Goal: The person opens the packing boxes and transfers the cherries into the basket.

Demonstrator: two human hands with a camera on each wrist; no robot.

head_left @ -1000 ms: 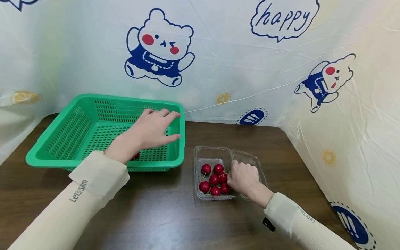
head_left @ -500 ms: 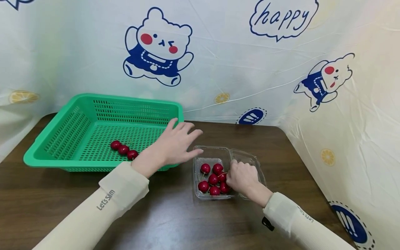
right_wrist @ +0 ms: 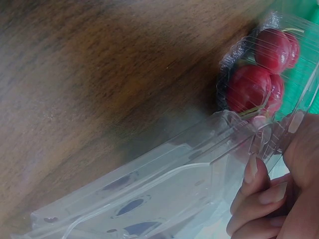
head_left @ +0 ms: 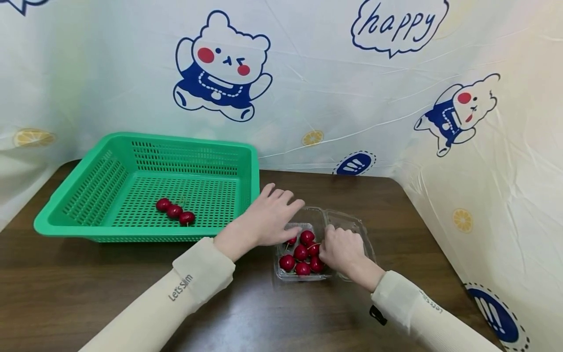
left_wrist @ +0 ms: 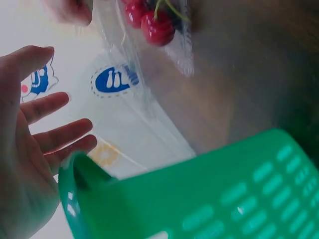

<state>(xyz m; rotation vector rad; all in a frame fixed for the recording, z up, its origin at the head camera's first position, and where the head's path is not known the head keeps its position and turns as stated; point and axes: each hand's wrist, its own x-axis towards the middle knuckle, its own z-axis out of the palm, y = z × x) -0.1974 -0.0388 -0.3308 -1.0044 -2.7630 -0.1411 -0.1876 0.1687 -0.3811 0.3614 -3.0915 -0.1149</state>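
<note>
My left hand (head_left: 270, 217) is held with fingers spread and holds nothing. In the head view it covers the left back part of a clear plastic clamshell box (head_left: 303, 279). Several dark red cherries (head_left: 301, 253) with stems lie in the box, one partly hidden by that hand. My right hand (head_left: 343, 250) pinches the box at the edge between tray and raised lid (head_left: 349, 221); in the right wrist view its thumb and curled fingers (right_wrist: 259, 211) grip the clear rim. To the left, 3 cherries (head_left: 174, 211) lie in a green plastic basket (head_left: 145, 231).
The basket and box stand on a dark wooden table (head_left: 246, 313), a narrow gap between them. A patterned white sheet (head_left: 308, 88) hangs behind and to the right. In the left wrist view the basket's rim (left_wrist: 199, 169) is close below the hand.
My left hand has moved right from over the basket to the box, bringing the cherries in the basket into view. The right hand keeps its hold on the box.
</note>
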